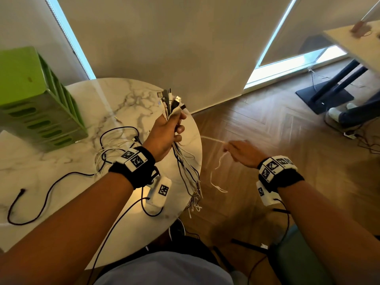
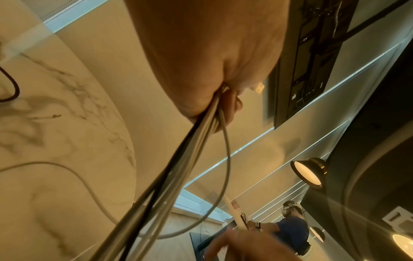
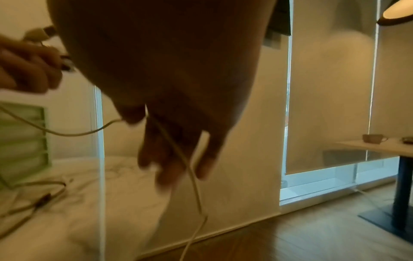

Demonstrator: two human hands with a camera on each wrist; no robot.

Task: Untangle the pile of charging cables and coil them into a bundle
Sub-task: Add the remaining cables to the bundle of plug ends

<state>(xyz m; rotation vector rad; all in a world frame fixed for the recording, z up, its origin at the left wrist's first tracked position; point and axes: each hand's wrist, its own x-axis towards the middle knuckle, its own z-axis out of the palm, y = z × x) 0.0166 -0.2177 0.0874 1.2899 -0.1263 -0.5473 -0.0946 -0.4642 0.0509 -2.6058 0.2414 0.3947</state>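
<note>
My left hand [image 1: 168,128] grips a bunch of white and black charging cables [image 1: 186,169] above the round table's right edge. Their plugs [image 1: 171,99] stick up out of the fist and the loose ends hang down past the table edge. In the left wrist view the cable bunch [image 2: 190,141] runs out of my closed palm. My right hand [image 1: 240,151] is out over the floor to the right and pinches a single white cable [image 1: 218,169], which stretches back toward the bunch. The right wrist view shows that white cable [image 3: 192,174] running between thumb and fingers, blurred.
A marble round table [image 1: 61,161] carries more loose black and white cables [image 1: 115,145] and a green slotted rack [image 1: 37,103] at the back left. Wooden floor [image 1: 267,124] lies to the right, with a second table's dark base [image 1: 324,95]. Another person [image 2: 292,227] stands across the room.
</note>
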